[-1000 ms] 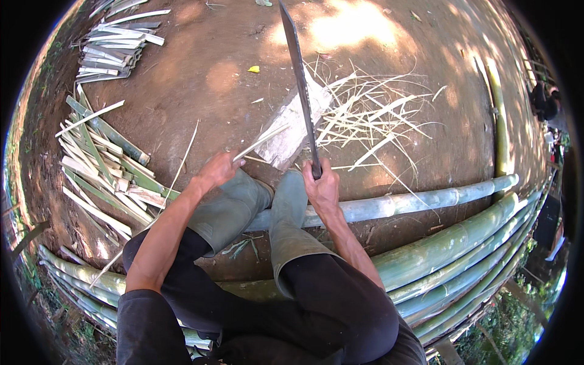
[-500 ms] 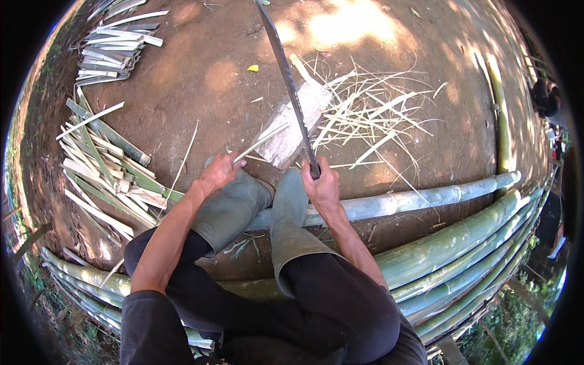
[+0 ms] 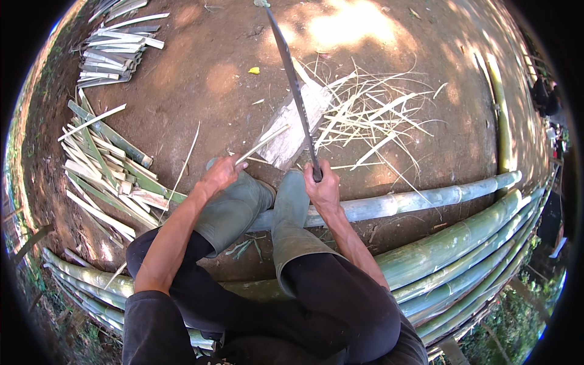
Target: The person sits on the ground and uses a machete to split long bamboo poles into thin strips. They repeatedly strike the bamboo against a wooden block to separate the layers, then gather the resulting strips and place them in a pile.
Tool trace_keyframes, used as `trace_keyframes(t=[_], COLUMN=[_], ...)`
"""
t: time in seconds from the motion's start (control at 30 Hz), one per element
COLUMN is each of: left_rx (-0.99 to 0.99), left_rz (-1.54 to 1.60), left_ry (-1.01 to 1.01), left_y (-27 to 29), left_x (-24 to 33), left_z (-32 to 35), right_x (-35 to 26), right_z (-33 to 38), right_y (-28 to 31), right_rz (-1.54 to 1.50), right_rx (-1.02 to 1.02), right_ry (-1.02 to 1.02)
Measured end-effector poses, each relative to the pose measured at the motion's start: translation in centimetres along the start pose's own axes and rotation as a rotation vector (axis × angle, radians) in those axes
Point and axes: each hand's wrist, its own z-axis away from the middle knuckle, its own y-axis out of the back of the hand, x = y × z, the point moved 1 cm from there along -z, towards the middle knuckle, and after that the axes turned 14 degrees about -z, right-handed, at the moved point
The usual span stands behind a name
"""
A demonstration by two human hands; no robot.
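Note:
My right hand (image 3: pixel 323 188) is closed round the handle of a long dark machete (image 3: pixel 288 64), its blade pointing up and away from me. In my left hand (image 3: pixel 220 174) is a thin pale bamboo strip (image 3: pixel 263 144), gripped near its close end. The strip's far end lies over a pale, worn wooden block (image 3: pixel 285 153) on the ground. The blade crosses in front of that block, just right of the strip's tip; whether it touches the wood I cannot tell. Beyond the block's right side spreads a tangle of thin bamboo shavings (image 3: pixel 380 106).
Split bamboo pieces (image 3: pixel 112 161) lie heaped on the left, with a bundle of slats (image 3: pixel 112 55) farther off. A bamboo pole (image 3: pixel 401 202) runs beside my rubber boots (image 3: pixel 228 210). Several thick green poles (image 3: pixel 438 252) lie closer, and another pole (image 3: pixel 502 121) stretches along the right.
The machete blade has shifted slightly to the right and toward me, with my right hand. My left hand keeps its hold on the bamboo strip, almost unmoved.

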Motion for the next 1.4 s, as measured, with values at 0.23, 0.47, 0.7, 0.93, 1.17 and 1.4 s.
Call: trace_keyframes(t=[0.23,0.47,0.7,0.93,1.17,1.4], left_rx=[-0.041,-0.006,-0.062,-0.303,-0.172,0.273], left_rz=[0.029,0.081,0.188,0.531,0.682,0.156], left_ry=[0.004,-0.002,-0.026,0.113,0.174,0.158], left_y=[-1.3,-0.6,-1.1,-3.1,-8.3,-5.5], left_x=[0.2,0.3,-1.7,-3.9,-6.3,-4.1], left_z=[0.6,-0.3,-0.2,-2.4,-3.6,-2.0], right_x=[5.6,2.4,7.8,7.5,10.6,10.4], right_z=[1.1,-0.2,0.3,0.6,0.6,1.6], right_y=[2.1,0.8,2.2,2.2,3.0,1.9], right_rz=[0.377,0.166,0.257,-0.244,-0.176,-0.263], right_rx=[-0.261,-0.093,-0.368,-0.375,-0.414,-0.31], right_ry=[-0.226,-0.113,-0.331,-0.655,-0.641,-0.634])
